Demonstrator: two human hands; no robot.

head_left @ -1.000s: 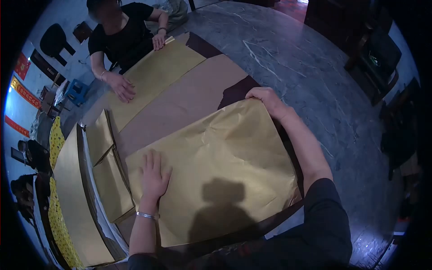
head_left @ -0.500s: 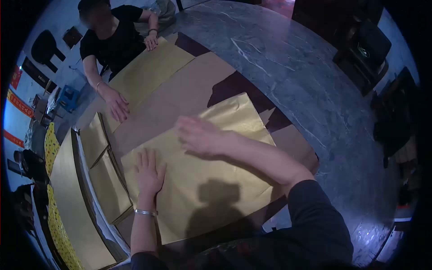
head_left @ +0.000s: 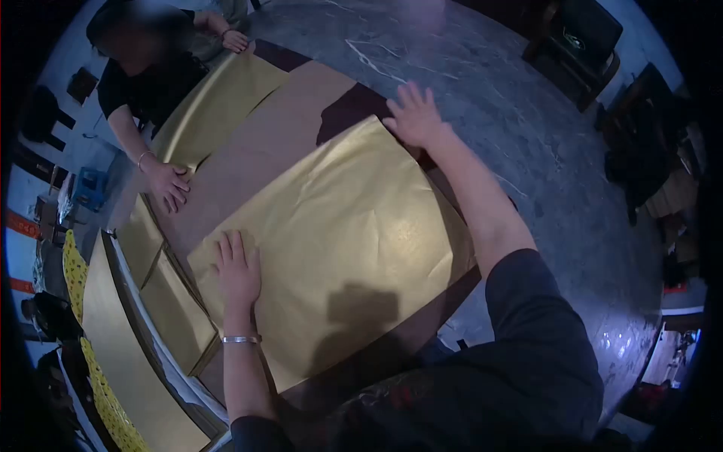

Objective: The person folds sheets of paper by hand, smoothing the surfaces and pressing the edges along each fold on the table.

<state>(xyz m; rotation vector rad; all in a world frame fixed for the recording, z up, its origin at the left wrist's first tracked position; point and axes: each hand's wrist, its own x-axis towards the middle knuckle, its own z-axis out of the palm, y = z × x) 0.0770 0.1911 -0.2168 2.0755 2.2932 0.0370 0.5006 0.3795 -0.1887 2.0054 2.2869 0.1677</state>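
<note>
A large gold sheet (head_left: 354, 241) with creases lies over the brown board (head_left: 256, 143) in front of me. My left hand (head_left: 239, 273) rests flat on the sheet's left part, fingers spread. My right hand (head_left: 413, 117) is at the sheet's far right corner, palm down with fingers apart; whether it touches the sheet I cannot tell. Dark maroon patches (head_left: 350, 113) show on the board beyond the sheet. Left of my left hand lie folded gold sheets (head_left: 177, 309).
Across the board a co-worker (head_left: 135, 75) has both hands by another gold sheet (head_left: 226, 90). A curved gold panel (head_left: 128, 339) and yellow patterned cloth (head_left: 109, 392) are at the left. Chairs (head_left: 584, 38) stand at the back right, a blue stool (head_left: 90, 188) at the left.
My right hand let go of the sheet's far right corner, swept over the sheet, then moved back out to that corner. My left hand stayed on the sheet. The co-worker's sheet now bulges upward.
</note>
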